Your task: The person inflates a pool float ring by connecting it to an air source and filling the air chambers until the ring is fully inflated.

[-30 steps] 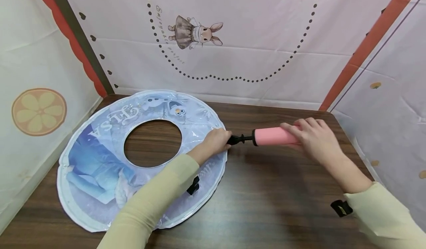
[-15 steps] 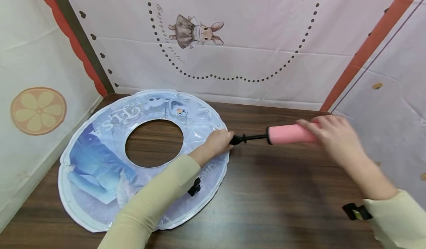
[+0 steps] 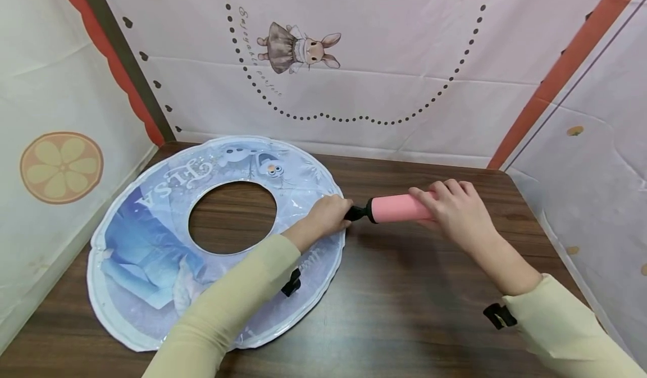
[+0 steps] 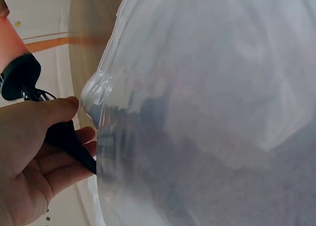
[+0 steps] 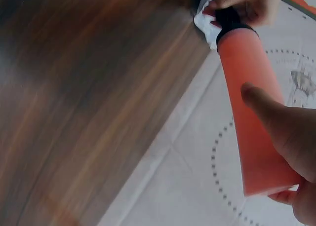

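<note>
**Pink Pump in Line with Ring Edge, Right Hand on Barrel, Left Hand on Nozzle**

Backdrop: pale printed wall cloth (image 3: 384, 41), with a rabbit figure and a dotted line. Below it: dark wood-grain surface (image 3: 404, 305).

On the surface, to the left: blue printed swim ring (image 3: 156, 226), lying flat, with "ELSA" lettering and a snowman print; outer seam wrinkled. Above the near part of the ring: left sleeve (image 3: 227, 305), pale yellow-green. At the lower right: right sleeve (image 3: 566, 322), same colour.

To the right of the ring: pink barrel (image 3: 396, 208) of the pump, apparently held clear of the surface. Round the far end of the barrel: right hand (image 3: 462, 212), fingers and thumb wrapped on opposite sides.

At the right edge of the ring: left hand (image 3: 328, 214), fingers and thumb closed round the black nozzle (image 4: 79, 149). Between nozzle and barrel: black end cap (image 3: 371, 210), just beside the left hand.

Governing relation, by judgement: long axis of the barrel, running left to right and roughly in line with the nozzle, with the ring to the left of both hands' grips. Nearer to the ring: left hand, against its edge. Farther: right hand, well apart from the ring. Nozzle tip: at the ring's edge; seating in a valve not determinable from these views.
</note>
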`<state>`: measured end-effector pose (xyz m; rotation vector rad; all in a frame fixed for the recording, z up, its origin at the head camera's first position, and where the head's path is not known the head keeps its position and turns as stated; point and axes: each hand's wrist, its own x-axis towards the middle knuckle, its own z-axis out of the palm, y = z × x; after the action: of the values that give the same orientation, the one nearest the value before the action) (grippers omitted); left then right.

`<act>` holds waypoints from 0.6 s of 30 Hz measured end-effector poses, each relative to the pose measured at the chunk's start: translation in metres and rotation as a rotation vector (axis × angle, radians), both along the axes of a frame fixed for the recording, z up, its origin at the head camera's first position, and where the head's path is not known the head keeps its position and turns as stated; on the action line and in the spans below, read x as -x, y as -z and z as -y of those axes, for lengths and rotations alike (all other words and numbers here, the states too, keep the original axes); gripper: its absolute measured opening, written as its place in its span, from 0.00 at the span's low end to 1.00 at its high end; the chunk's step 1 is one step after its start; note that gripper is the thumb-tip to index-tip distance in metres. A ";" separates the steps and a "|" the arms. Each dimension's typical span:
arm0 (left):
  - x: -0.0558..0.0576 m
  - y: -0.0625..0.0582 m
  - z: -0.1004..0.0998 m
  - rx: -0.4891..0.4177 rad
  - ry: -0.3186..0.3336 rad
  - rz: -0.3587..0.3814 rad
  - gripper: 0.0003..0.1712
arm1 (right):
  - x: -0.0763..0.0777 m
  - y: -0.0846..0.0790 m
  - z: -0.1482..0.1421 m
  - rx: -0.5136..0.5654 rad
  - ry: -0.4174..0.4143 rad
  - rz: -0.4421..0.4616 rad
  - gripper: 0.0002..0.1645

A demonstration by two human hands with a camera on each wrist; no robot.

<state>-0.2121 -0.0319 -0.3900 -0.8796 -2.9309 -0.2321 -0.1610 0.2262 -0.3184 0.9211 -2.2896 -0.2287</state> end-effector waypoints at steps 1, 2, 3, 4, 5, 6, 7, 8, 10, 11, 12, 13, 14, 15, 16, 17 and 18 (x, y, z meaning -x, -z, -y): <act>0.000 0.000 0.000 0.002 0.000 -0.001 0.13 | -0.001 -0.002 -0.004 -0.003 0.005 0.010 0.35; 0.001 0.000 0.000 0.004 0.000 -0.001 0.13 | -0.001 -0.004 -0.008 -0.004 0.010 0.021 0.36; 0.002 0.000 0.000 0.006 0.002 -0.002 0.13 | -0.002 -0.007 -0.012 -0.007 0.019 0.034 0.37; 0.002 0.000 0.000 0.008 0.003 -0.004 0.13 | -0.004 -0.010 -0.018 -0.009 0.029 0.047 0.37; 0.002 0.000 0.000 0.011 0.003 -0.008 0.13 | -0.005 -0.013 -0.024 -0.008 0.039 0.061 0.38; 0.003 0.001 0.000 0.014 0.003 -0.009 0.13 | -0.007 -0.016 -0.030 -0.008 0.047 0.075 0.38; 0.003 0.001 0.000 0.017 0.001 -0.008 0.13 | -0.008 -0.020 -0.037 -0.007 0.055 0.089 0.39; 0.003 0.001 0.001 0.020 -0.004 -0.004 0.13 | -0.009 -0.024 -0.044 -0.002 0.063 0.105 0.39; 0.003 0.002 0.001 0.024 -0.015 0.002 0.13 | -0.012 -0.032 -0.060 0.009 0.077 0.122 0.40; 0.003 0.002 0.002 0.025 -0.021 0.004 0.13 | -0.013 -0.036 -0.068 0.020 0.074 0.123 0.37; 0.003 0.002 0.002 0.024 -0.026 0.004 0.12 | -0.013 -0.040 -0.076 0.029 0.079 0.122 0.37; 0.003 0.002 0.001 0.020 -0.029 0.004 0.12 | -0.014 -0.044 -0.083 0.040 0.086 0.118 0.38; 0.003 0.002 0.001 0.014 -0.029 0.001 0.12 | -0.014 -0.047 -0.088 0.052 0.091 0.112 0.38; 0.003 0.002 0.000 0.009 -0.026 -0.003 0.11 | -0.014 -0.049 -0.091 0.057 0.093 0.102 0.38; 0.003 0.001 -0.001 0.005 -0.022 -0.008 0.11 | -0.014 -0.050 -0.092 0.059 0.091 0.094 0.38; 0.003 0.001 -0.002 0.000 -0.016 -0.012 0.11 | -0.014 -0.049 -0.089 0.059 0.090 0.089 0.38; 0.002 0.001 -0.003 -0.003 -0.008 -0.017 0.11 | -0.013 -0.046 -0.084 0.053 0.091 0.080 0.41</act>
<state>-0.2146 -0.0288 -0.3905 -0.8653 -2.9170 -0.2270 -0.1478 0.3099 -0.2722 0.8132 -2.4030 -0.1719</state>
